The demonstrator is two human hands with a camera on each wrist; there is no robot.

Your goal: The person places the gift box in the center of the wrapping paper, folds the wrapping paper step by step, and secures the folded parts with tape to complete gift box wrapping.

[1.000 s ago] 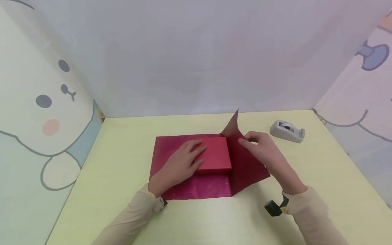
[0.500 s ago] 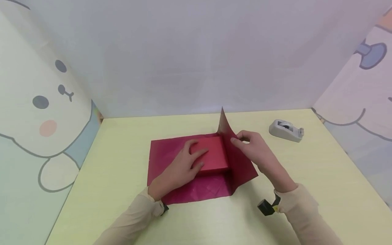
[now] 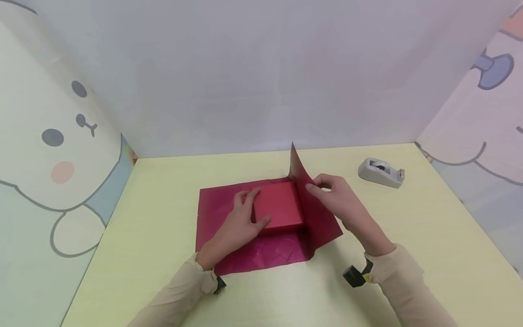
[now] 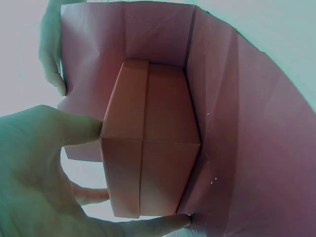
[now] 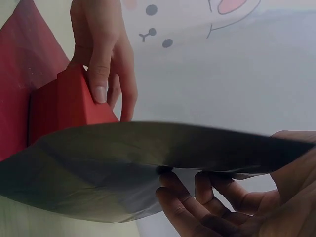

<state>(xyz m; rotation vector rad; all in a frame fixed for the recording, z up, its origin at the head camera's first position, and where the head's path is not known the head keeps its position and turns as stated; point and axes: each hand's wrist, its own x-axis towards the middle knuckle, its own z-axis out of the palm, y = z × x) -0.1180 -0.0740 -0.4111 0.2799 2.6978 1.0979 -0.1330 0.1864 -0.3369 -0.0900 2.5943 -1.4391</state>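
A red lidded box (image 3: 278,204) lies on a sheet of dark red wrapping paper (image 3: 261,254). My left hand (image 3: 234,222) holds the box at its left end, thumb near the front edge and fingers toward the back. The left wrist view shows the seam of the box's lid (image 4: 123,103) and the thumb at one corner. On the right, the paper's side stands raised, its upper corner pointing up. My right hand (image 3: 337,195) pinches that flap by its edge, and its fingers (image 5: 177,205) show against the darker underside in the right wrist view.
A grey tape dispenser (image 3: 381,173) stands at the back right of the pale yellow table (image 3: 163,181). Whitish wall sheets (image 3: 261,81) with cartoon figures at the sides enclose the table. A small black camera (image 3: 353,276) hangs at the right wrist.
My right hand has moved left, bringing the paper flap more upright against the box's right side. My left hand has slid from the top of the box toward its left end.
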